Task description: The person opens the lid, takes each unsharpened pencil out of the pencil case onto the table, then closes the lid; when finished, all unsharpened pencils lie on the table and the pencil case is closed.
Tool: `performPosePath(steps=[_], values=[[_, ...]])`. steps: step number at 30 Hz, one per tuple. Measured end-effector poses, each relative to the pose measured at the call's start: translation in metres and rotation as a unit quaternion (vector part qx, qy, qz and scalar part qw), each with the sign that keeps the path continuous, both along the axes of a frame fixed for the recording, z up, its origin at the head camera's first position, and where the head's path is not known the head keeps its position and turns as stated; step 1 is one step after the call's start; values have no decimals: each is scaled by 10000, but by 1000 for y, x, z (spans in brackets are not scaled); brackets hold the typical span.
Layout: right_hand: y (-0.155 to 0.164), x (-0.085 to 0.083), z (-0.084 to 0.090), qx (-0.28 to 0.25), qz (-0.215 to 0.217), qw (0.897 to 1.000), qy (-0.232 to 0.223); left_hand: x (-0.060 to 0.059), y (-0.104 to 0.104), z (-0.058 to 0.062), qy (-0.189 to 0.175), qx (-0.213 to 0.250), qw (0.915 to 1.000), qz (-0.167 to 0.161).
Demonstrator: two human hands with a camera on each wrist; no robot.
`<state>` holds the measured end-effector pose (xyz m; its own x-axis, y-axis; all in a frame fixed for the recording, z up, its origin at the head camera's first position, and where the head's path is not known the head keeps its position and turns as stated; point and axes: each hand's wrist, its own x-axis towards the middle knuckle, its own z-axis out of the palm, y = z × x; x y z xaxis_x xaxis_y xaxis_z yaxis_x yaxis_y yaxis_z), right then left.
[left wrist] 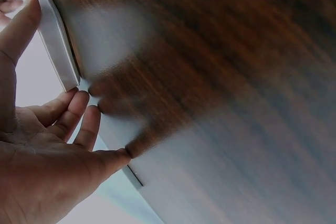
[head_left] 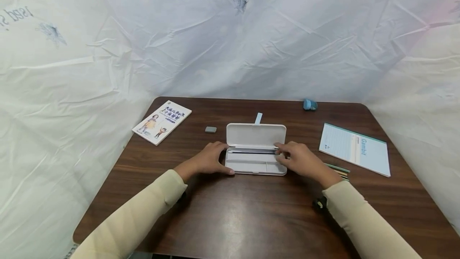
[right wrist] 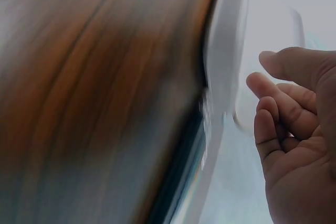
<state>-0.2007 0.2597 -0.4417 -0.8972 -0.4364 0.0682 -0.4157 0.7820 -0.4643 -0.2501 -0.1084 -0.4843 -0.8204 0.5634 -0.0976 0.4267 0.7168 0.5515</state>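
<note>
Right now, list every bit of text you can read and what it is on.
"Fading is true while flowering is past", mirrored, repeated: backdrop sheet
"Gambit": notebook
Book cover title: too small to read
Pencil case, eraser: no text
Wrist views: none

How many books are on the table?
2. A picture book lies at the far left of the table, and a notebook lies at the right, past the right hand. None looks hidden.
</note>
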Motion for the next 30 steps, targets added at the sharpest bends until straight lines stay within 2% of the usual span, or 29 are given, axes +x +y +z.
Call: performPosePath(steps=[5,7,14,21,26,30], values=[[-22,-11,-6,159,223,9996,-46,0,1,2,-38,75,10000,-31],[-27,-14,-7,247,259,9994,-39,5,3,11,-189,108,9998,24],[-33,-17,-8,358,338,9987,118,11,4,21,-306,-39,9995,93],[-37,-21,-6,549,566,9969,59,-5,-2,-9,-98,20,9999,35],[-39,-25,-5,771,648,9949,44,-5,-1,-7,-44,-23,10000,-5],[-39,-26,-6,714,611,9956,52,-4,-2,-6,-81,64,9999,53]])
